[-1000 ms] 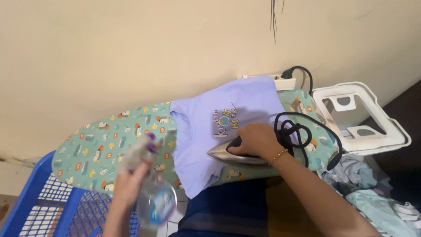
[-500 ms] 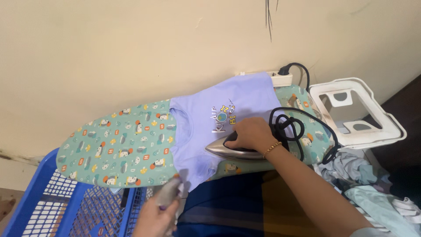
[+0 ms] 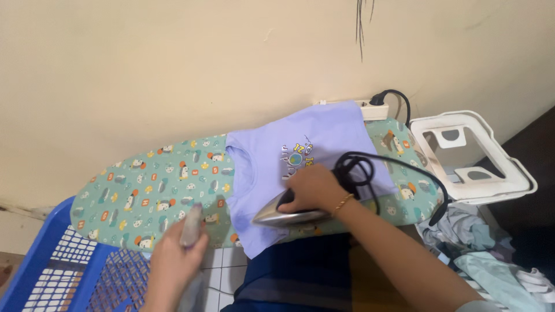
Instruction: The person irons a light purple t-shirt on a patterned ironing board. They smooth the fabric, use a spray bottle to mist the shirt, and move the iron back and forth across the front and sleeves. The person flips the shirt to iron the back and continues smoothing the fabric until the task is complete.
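Right now the right hand (image 3: 312, 188) is gripping the iron (image 3: 283, 215), pressing the lilac shirt (image 3: 300, 173) on the ironing board (image 3: 150, 190). Left hand (image 3: 173, 260) is clutching a blurred spray bottle (image 3: 191, 228). Glide slowly, minding the cord (image 3: 370, 167).

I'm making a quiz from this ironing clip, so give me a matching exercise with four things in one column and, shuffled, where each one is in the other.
Things:
1. iron
2. small shirt
3. laundry basket
4. spray bottle

Places or states:
A. blue, on the floor under the board's left end
B. lilac, spread over the ironing board
C. gripped by the right hand
D. held in the left hand

Pairs: 1-C, 2-B, 3-A, 4-D
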